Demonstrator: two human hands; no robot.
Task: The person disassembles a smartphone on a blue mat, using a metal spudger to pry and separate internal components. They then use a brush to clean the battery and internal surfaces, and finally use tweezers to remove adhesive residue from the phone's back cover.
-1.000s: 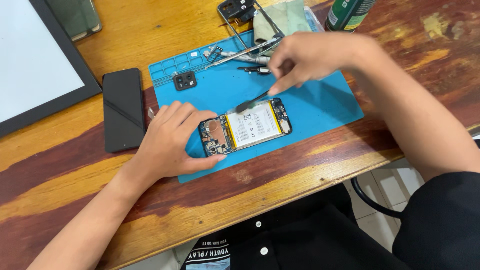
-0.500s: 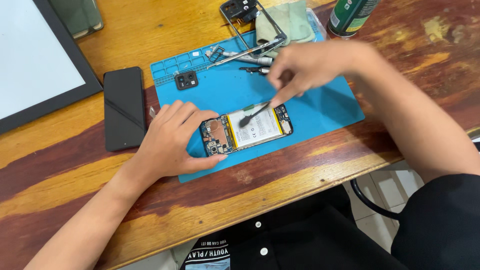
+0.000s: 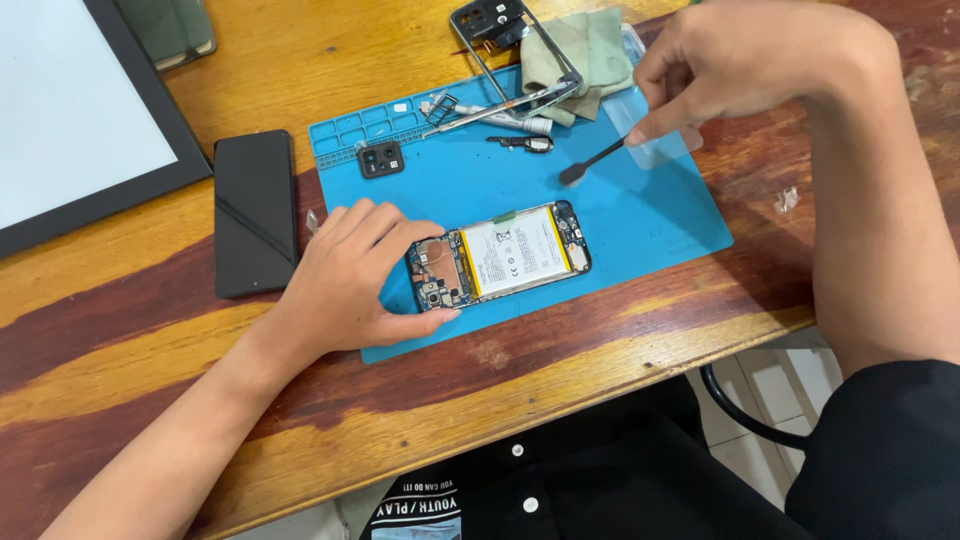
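An opened smartphone (image 3: 500, 258), its back cover off so the white battery and circuit boards show, lies face down near the front edge of a blue repair mat (image 3: 640, 215) on a wooden table (image 3: 150, 340). The left hand (image 3: 350, 285) rests at the phone's camera end, thumb against its near side and fingers curled over its far corner, pinning it to the mat. The right hand (image 3: 740, 65) hovers above the mat's far right corner, thumb and forefinger pinched together on a thin black spudger (image 3: 592, 162) whose flat tip points down toward the mat, well apart from the phone. At the mat's far edge lie a small black camera cover (image 3: 380, 159), metal tweezers (image 3: 485, 115), a phone frame (image 3: 500, 45) and a green cloth (image 3: 590, 50). Just left of the mat a black phone back panel (image 3: 255, 212) lies flat, and farther left a black-framed white panel (image 3: 70, 120).
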